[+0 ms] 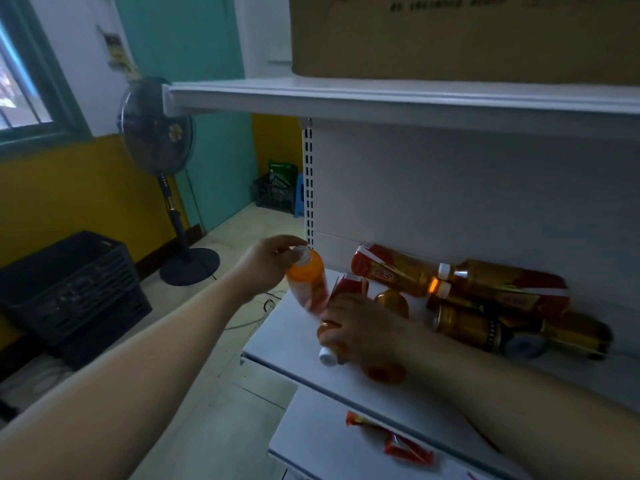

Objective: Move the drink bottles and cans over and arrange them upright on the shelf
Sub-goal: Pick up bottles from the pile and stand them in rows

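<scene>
The orange bottle (306, 282) hangs tilted over the left end of the shelf (287, 337), cap uppermost and base leaning in toward the other drinks. Blur hides whether its base touches the board. The left hand (268, 263) pinches it at the cap and neck, fingers curled round the top.

Just beside it, the right hand (363, 327) lies over a white-capped bottle (330, 348) that rests on its side near the shelf's front edge, fingers wrapped across its shoulder.

Nothing on this shelf stands upright yet. Behind the hands, several tea bottles (391, 268) lie on their sides against the back panel, and cans (464, 323) lie tumbled among them toward the right. So the work looks to be at its start: one bottle is being set up, one is in hand, and the whole heap remains to be stood and lined up.

Above, a cardboard box (450, 36) sits on the upper shelf (381, 95). Below, red packets (408, 448) lie on the lower shelf (329, 445). To the left stand a fan (156, 133) and a black crate (69, 289).
</scene>
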A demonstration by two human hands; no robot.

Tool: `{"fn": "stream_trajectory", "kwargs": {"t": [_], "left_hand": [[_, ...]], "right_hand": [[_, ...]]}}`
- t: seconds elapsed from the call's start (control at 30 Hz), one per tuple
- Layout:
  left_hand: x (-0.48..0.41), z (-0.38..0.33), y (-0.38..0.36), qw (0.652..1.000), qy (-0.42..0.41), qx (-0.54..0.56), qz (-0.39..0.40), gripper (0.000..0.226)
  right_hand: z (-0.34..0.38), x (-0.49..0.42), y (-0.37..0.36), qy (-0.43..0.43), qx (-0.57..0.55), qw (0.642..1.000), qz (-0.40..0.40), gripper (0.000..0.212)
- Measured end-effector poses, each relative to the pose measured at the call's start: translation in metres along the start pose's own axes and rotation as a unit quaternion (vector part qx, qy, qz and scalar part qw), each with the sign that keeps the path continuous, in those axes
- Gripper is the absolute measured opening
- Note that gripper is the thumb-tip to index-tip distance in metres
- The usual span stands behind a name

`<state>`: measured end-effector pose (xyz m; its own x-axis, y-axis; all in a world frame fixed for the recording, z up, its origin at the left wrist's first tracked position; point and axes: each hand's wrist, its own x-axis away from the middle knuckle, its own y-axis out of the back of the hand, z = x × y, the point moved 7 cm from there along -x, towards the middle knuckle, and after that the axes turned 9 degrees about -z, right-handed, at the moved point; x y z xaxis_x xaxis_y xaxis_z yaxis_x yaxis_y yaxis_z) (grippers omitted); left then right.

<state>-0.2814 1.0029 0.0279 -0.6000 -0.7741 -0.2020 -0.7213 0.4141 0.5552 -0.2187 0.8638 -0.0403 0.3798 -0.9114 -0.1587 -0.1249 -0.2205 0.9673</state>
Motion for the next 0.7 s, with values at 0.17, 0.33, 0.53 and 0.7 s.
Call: {"fn": "stream_trajectory", "kwargs": {"t": [0.17,0.33,0.53,0.7], "left_hand": [[-0.018,-0.009,-0.011,0.998,-0.019,-0.045,-0.034,0.033],[-0.023,0.001,-0.030,0.999,0.040,0.022,-0.012,0.039],[-0.017,-0.010,-0.053,0.998,-0.061,-0.031,0.010,0.079],[-0.018,-0.016,-0.053,0.999,-0.033,-0.013,-0.007,0.084]], "right_hand": [[-0.019,0.010,0.006,-0.072,-0.077,0.986,-0.131,0.033],[-0.082,0.039,0.008,-0.446,-0.396,0.733,-0.327,0.065],[-0.089,0.035,-0.016,-0.517,-0.373,0.744,-0.202,0.095],[-0.083,0.040,-0.023,-0.517,-0.362,0.747,-0.209,0.081]]}}
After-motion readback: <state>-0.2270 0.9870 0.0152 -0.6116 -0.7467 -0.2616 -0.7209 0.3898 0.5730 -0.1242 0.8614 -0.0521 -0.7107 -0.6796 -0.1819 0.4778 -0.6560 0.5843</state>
